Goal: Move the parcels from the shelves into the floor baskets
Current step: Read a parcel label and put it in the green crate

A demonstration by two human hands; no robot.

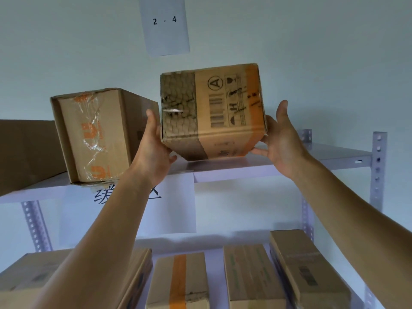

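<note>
A cardboard parcel (214, 110) with orange tape and printed handling symbols sits tilted at the top shelf (234, 168), its lower edge just above the board. My left hand (153, 150) presses its left side with straight fingers. On the opposite side my right hand (281, 141) presses the right face, fingers reaching under the bottom corner and thumb up. A second parcel (98, 134) with orange print and crinkled clear tape stands on the same shelf to the left. No floor basket is in view.
A large brown box (26, 152) stands at the far left of the top shelf. Several parcels (249, 277) lie on the lower shelf. A paper sign (176, 201) hangs from the shelf edge, and a sheet marked 2 - 4 (165, 23) is on the wall.
</note>
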